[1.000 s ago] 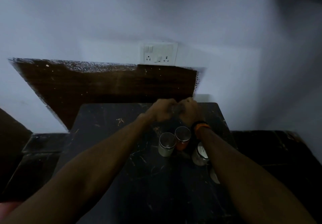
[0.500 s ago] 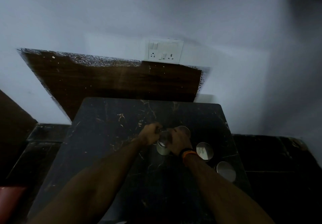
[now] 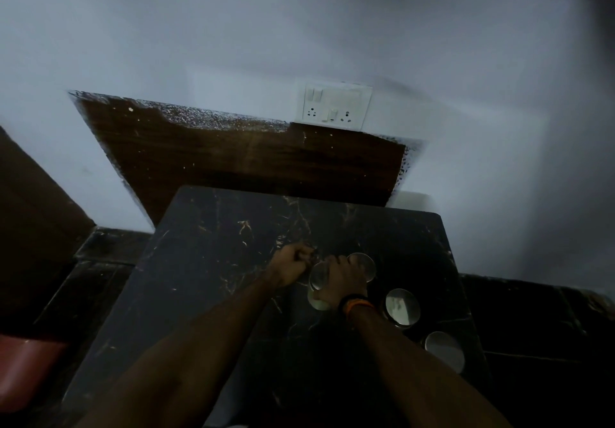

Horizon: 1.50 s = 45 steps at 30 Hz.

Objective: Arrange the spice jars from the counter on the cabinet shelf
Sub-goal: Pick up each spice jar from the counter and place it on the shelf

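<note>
Several spice jars with shiny metal lids stand on the dark marble counter [image 3: 213, 261], toward its right side. My right hand [image 3: 342, 281] lies over the leftmost jar [image 3: 315, 289] and grips it from above. A second jar [image 3: 366, 264] stands just behind that hand. Two more jars [image 3: 401, 308] [image 3: 444, 351] stand nearer the right edge. My left hand [image 3: 294, 263] is curled into a fist right beside the gripped jar's lid; nothing shows inside it. No cabinet shelf is in view.
A dark wooden panel [image 3: 253, 161] leans on the white wall behind the counter, with a switch and socket plate [image 3: 336, 105] above it. Black floor tiles [image 3: 532, 311] lie on both sides. Something red [image 3: 23, 371] sits at the lower left.
Both hands came down and toward me from the counter's back onto the jar cluster. My right hand has closed over the leftmost jar; in the last half second the hands hardly moved.
</note>
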Tool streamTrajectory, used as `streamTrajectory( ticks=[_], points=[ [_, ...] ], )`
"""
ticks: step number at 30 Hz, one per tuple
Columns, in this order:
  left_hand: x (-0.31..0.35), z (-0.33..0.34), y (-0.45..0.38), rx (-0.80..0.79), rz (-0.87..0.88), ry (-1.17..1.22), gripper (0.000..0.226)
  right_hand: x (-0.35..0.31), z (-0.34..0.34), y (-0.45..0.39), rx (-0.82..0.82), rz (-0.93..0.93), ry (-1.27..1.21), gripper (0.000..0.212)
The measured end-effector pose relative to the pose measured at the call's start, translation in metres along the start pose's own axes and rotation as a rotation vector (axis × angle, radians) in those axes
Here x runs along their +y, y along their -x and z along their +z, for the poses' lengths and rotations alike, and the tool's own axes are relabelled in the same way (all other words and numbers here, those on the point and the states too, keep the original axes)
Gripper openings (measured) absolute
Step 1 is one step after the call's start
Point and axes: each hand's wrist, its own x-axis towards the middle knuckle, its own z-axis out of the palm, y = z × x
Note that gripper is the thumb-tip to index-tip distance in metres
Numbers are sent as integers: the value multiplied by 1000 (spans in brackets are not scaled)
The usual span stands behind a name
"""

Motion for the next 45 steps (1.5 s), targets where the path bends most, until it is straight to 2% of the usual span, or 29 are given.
streamTrajectory(
  ticks=[5, 7, 10, 13, 17, 19, 22, 24, 27, 31, 35, 37, 43, 45],
  points=[
    [-6, -5, 3, 93, -10, 142, 21, 7, -17, -6, 17, 5, -138, 65],
    [-5, -6, 5, 116, -49, 265, 18, 10, -32, -11, 3, 38, -218, 70],
    [3, -4, 8, 144, -86, 512, 20, 13, -60, -15, -6, 22, -415, 74],
    [12, -2, 10, 136, -114, 697, 32, 18, -88, -15, -27, -56, -712, 69],
    [27, -3, 13, 4, -217, 900, 46, 23, -129, -10, -81, -133, -1030, 65],
    [35, -1, 17, -139, -284, 1087, 46, 27, -146, -10, -77, -177, -1127, 67],
    [45, 4, 22, -395, -256, 1410, 53, 30, -164, -12, -44, -219, -1249, 73],
    [55, 5, 24, -434, -203, 1526, 58, 31, -172, -14, -13, -225, -1347, 76],
    [74, 2, 23, -390, -83, 1620, 58, 33, -182, -17, 37, -223, -1491, 75],
    [98, -4, 18, -305, 86, 1603, 60, 34, -194, -21, 104, -210, -1690, 64],
    [130, -12, 24, -125, 277, 1388, 69, 31, -203, -27, 208, -182, -1806, 42],
    [146, -14, 27, -30, 327, 1263, 70, 28, -210, -29, 254, -165, -1813, 47],
    [173, -13, 33, 262, 452, 881, 74, 24, -227, -29, 330, -115, -1697, 92],
    [177, -15, 34, 239, 499, 879, 70, 26, -233, -28, 342, -142, -1744, 85]
  ],
)
